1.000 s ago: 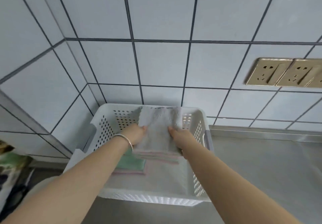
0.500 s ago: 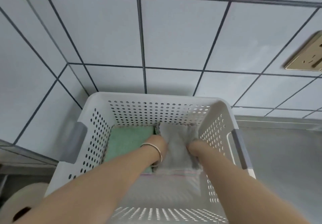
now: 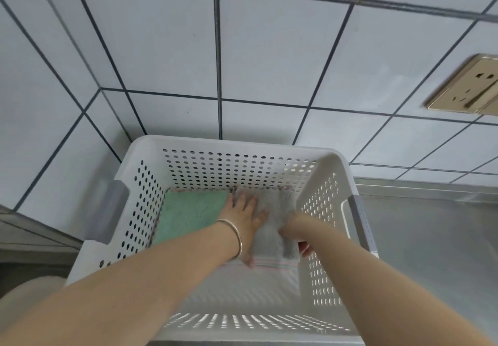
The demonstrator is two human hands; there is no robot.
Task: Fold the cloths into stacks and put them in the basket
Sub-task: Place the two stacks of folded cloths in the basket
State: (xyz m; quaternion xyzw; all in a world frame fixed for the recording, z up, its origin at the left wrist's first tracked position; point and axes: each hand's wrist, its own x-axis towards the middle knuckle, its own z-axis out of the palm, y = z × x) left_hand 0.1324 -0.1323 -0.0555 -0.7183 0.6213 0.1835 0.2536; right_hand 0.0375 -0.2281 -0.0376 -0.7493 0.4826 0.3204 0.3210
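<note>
Inside the white perforated plastic basket point(image 3: 151, 195), the left hand point(image 3: 242, 216) pressed flat on the folded grey terry cloth point(image 3: 272, 227); the right hand point(image 3: 293, 234) gripped its near-right edge.

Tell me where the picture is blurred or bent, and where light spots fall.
Head view: the gold wall socket at the right edge is smeared by motion blur; the tile grout lines fan out, wide-angle distortion; light through the white perforated plastic basket throws bright dots on its floor and right wall.
</note>
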